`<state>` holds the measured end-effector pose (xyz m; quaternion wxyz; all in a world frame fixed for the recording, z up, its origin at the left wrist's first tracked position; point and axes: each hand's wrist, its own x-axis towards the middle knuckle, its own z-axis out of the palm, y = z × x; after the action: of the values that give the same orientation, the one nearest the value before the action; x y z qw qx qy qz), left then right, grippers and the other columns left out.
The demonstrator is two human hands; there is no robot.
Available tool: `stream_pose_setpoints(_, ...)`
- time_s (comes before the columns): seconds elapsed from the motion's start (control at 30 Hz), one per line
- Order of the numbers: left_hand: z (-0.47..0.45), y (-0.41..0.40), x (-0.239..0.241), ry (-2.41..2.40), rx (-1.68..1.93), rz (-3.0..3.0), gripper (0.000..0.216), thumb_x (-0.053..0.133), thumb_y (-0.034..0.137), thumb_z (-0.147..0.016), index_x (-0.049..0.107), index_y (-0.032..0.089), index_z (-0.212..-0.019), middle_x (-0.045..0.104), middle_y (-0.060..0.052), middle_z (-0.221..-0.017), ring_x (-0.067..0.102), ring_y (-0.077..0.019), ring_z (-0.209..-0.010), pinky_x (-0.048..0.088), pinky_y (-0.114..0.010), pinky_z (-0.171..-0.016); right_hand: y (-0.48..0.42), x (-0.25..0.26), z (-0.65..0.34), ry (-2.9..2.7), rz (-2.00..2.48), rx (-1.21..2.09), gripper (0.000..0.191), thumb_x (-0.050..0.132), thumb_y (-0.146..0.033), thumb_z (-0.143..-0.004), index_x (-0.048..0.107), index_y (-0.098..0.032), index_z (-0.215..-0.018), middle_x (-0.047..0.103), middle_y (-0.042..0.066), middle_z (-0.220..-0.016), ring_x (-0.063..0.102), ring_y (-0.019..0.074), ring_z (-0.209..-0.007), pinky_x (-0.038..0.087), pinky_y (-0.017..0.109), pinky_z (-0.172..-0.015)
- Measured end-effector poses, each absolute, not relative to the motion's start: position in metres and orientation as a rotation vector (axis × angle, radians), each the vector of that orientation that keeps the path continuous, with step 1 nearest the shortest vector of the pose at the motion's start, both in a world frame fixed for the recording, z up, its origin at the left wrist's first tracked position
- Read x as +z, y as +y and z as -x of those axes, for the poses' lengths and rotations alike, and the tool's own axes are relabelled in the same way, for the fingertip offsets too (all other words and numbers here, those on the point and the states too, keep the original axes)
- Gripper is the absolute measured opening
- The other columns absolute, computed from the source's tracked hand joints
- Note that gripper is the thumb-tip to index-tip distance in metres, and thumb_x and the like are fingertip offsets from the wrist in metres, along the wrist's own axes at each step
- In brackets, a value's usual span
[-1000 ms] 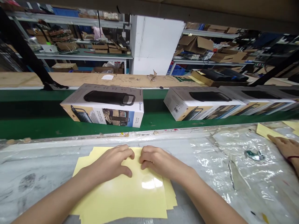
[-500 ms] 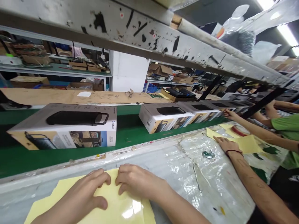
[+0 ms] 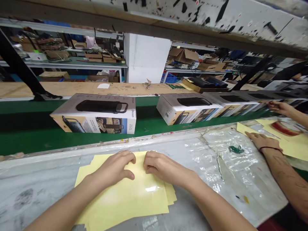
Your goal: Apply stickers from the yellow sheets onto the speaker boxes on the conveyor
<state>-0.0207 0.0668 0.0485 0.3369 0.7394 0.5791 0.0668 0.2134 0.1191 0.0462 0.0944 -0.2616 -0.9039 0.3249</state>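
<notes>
Yellow sheets point(image 3: 127, 202) under 2 hands point(image 3: 116, 168) point(image 3: 160, 166) look longest left to right.

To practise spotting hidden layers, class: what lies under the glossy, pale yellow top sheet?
More pale yellow sheets jut past its right edge, over the flat grey worktop. How many lie covered underneath is hidden.

Glossy pale-yellow sheets point(image 3: 127, 200) lie flat on the grey worktop point(image 3: 53, 179), unevenly stacked.
</notes>
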Motion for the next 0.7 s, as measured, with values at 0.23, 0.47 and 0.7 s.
stream_pose_setpoints(0.23, 0.017, 0.063, 0.052, 1.474, 0.117, -2.034, 0.023, 0.068, 0.017, -0.085, 0.063, 0.024, -0.106, 0.064, -0.002, -0.112, 0.059, -0.0278, -0.110, 0.043, -0.033, -0.084, 0.100, 0.038, -0.241, -1.891, 0.799, 1.087, 0.029, 0.066, -0.022, -0.096, 0.066, -0.032, -0.123, 0.056, 0.000, -0.089, 0.058, 0.0166, -0.080, 0.050, 0.029, -0.072)
stream_pose_setpoints(0.47, 0.019, 0.062, 0.054, 1.424, 0.221, -1.954, 0.029, 0.068, 0.018, -0.083, 0.066, 0.024, -0.111, 0.066, -0.003, -0.117, 0.060, -0.0278, -0.113, 0.046, -0.035, -0.092, 0.074, 0.014, -0.230, -2.541, 0.621, 0.811, 0.081, 0.054, 0.001, -0.094, 0.024, -0.038, -0.158, 0.064, 0.005, -0.109, 0.062, 0.0226, -0.100, 0.056, 0.040, -0.087)
stream_pose_setpoints(0.7, 0.022, 0.063, 0.053, 1.418, 0.261, -1.927, 0.032, 0.070, 0.022, -0.081, 0.066, 0.024, -0.113, 0.066, -0.004, -0.118, 0.059, -0.0281, -0.114, 0.046, -0.036, -0.094, 0.061, 0.011, -0.228, -2.691, 0.709, 0.593, 0.085, 0.046, 0.007, -0.088, 0.018, -0.029, -0.160, 0.060, 0.005, -0.101, 0.060, 0.0213, -0.091, 0.057, 0.037, -0.082)
